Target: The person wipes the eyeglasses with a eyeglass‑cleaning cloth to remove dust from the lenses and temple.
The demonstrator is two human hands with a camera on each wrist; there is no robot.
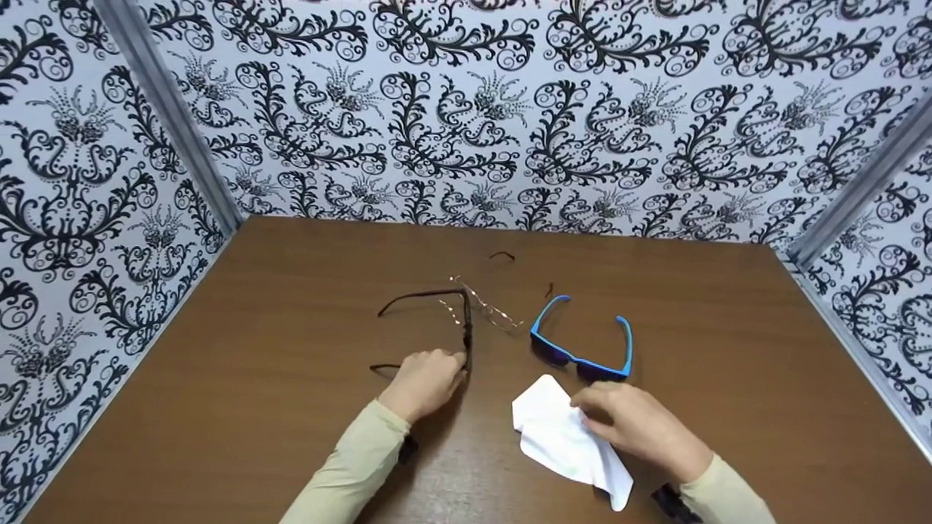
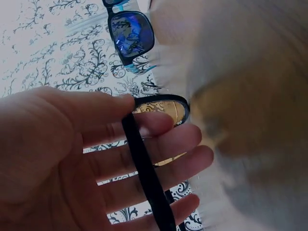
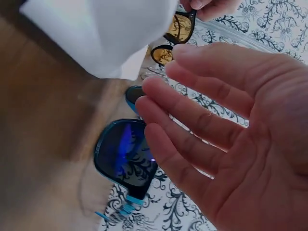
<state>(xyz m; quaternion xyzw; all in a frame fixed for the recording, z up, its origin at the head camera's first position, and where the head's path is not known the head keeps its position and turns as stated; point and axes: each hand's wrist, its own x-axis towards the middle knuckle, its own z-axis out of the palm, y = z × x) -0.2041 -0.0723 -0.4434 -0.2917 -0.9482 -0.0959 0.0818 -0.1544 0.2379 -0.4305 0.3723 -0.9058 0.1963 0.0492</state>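
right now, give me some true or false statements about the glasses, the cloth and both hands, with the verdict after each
1. The left hand holds the dark-framed glasses. True.
2. The blue sunglasses lie farther back on the brown tabletop than the white cloth. True.
3. The blue sunglasses are folded shut. False: they lie opened out.
4. The right hand is closer to the white cloth than to the dark-framed glasses. True.
5. The right hand grips the blue sunglasses. False: they lie on the brown tabletop, and its fingers are not curled round them.
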